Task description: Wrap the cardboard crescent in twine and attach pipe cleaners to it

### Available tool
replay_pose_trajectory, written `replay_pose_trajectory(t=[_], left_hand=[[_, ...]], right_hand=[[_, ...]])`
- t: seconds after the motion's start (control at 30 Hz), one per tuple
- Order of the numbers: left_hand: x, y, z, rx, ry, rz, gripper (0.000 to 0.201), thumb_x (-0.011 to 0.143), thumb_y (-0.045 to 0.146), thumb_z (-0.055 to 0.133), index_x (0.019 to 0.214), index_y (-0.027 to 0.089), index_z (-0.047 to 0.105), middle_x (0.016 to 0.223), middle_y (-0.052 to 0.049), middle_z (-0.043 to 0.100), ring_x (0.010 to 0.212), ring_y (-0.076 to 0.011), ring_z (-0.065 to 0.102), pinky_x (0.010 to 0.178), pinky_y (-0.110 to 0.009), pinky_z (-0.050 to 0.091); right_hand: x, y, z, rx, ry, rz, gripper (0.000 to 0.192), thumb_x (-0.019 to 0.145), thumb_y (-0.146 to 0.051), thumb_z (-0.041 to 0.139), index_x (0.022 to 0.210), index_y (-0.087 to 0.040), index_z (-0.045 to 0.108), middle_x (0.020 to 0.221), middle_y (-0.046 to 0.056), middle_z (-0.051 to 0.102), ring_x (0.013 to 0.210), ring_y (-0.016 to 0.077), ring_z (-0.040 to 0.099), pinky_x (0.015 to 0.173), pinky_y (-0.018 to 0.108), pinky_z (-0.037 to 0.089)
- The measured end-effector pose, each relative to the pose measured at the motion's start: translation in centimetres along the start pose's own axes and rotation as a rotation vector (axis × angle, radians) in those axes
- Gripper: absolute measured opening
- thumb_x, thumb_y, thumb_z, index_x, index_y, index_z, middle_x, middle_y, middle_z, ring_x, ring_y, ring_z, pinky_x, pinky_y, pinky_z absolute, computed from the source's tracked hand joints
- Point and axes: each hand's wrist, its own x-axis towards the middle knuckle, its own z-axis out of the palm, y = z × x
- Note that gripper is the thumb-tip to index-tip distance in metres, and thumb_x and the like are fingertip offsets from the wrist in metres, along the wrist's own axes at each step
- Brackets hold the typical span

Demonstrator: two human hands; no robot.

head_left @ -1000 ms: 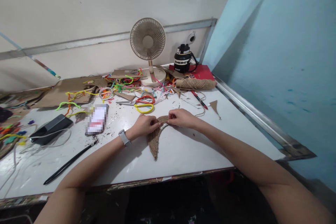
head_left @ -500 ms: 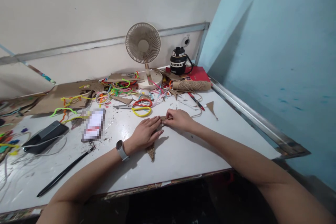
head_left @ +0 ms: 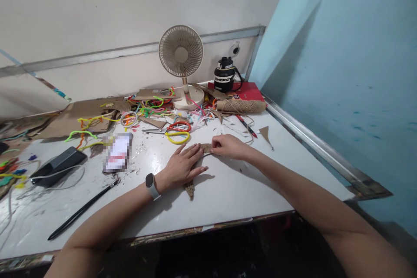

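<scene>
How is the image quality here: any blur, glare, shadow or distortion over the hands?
Head view: wide-angle, the table edge bowed; left hand and right hand sharp; soft shadows under both forearms; mild sheen on the white tabletop; the phone screen is pixelated.

Rough, matt twine covers the crescent [head_left: 190, 187] on a glossy white table [head_left: 228, 191] flecked with scraps. Behind lie fuzzy pipe cleaners [head_left: 153, 106], matt brown cardboard [head_left: 81, 115], a coarse twine spool [head_left: 241, 105], plastic-handled scissors [head_left: 174, 132] and a plastic fan [head_left: 181, 52].
</scene>
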Motion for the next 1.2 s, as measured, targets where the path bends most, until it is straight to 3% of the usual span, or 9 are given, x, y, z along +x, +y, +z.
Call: replay_pose_trajectory(t=[0.33, 0.57, 0.87, 1.1, 1.2], left_hand=[[0.0, 0.1, -0.1, -0.020, -0.009, -0.021, 0.065, 0.094, 0.061, 0.032, 0.142, 0.019, 0.041, 0.151, -0.012, 0.038, 0.141, -0.0245, 0.034, 0.118, -0.047, 0.019], [0.9, 0.5, 0.3, -0.127, -0.046, 0.036, 0.077, 0.092, 0.065, 0.032, 0.152, 0.019, 0.021, 0.156, -0.012, 0.026, 0.146, -0.0227, 0.022, 0.120, -0.045, 0.013], [1.3, 0.8, 0.3, -0.138, -0.083, 0.016, 0.072, 0.092, 0.065, 0.031, 0.148, 0.019, 0.034, 0.153, -0.011, 0.034, 0.143, -0.0231, 0.029, 0.120, -0.046, 0.010], [1.4, 1.4, -0.6, -0.165, -0.061, 0.006, 0.070, 0.094, 0.062, 0.032, 0.151, 0.022, 0.026, 0.152, -0.009, 0.038, 0.142, -0.0213, 0.032, 0.120, -0.046, 0.008], [1.3, 1.5, -0.5, -0.153, -0.069, 0.006, 0.066, 0.094, 0.061, 0.032, 0.149, 0.024, 0.032, 0.152, -0.009, 0.036, 0.143, -0.0214, 0.031, 0.120, -0.046, 0.007]], right_hand=[[0.0, 0.0, 0.0, -0.010, -0.054, 0.009, 0.013, 0.077, -0.031, 0.058, 0.079, -0.020, 0.066, 0.079, 0.003, 0.070, 0.071, 0.0160, 0.060, 0.056, 0.024, 0.031], [0.0, 0.0, 0.0, -0.048, -0.055, 0.010, 0.015, 0.078, -0.032, 0.058, 0.083, -0.020, 0.067, 0.082, 0.004, 0.071, 0.075, 0.0179, 0.062, 0.058, 0.024, 0.034], [-1.0, -0.5, -2.4, -0.007, -0.177, 0.056, 0.020, 0.083, -0.036, 0.057, 0.088, -0.017, 0.064, 0.069, 0.004, 0.070, 0.066, 0.0171, 0.063, 0.055, 0.024, 0.037], [-0.6, 0.0, -1.4, -0.052, -0.140, 0.000, 0.012, 0.081, -0.027, 0.057, 0.075, -0.019, 0.064, 0.067, 0.004, 0.070, 0.065, 0.0173, 0.063, 0.056, 0.024, 0.036], [-0.6, 0.2, -1.3, -0.019, -0.152, -0.005, 0.013, 0.080, -0.026, 0.056, 0.072, -0.019, 0.063, 0.065, 0.003, 0.069, 0.062, 0.0165, 0.062, 0.056, 0.024, 0.036]])
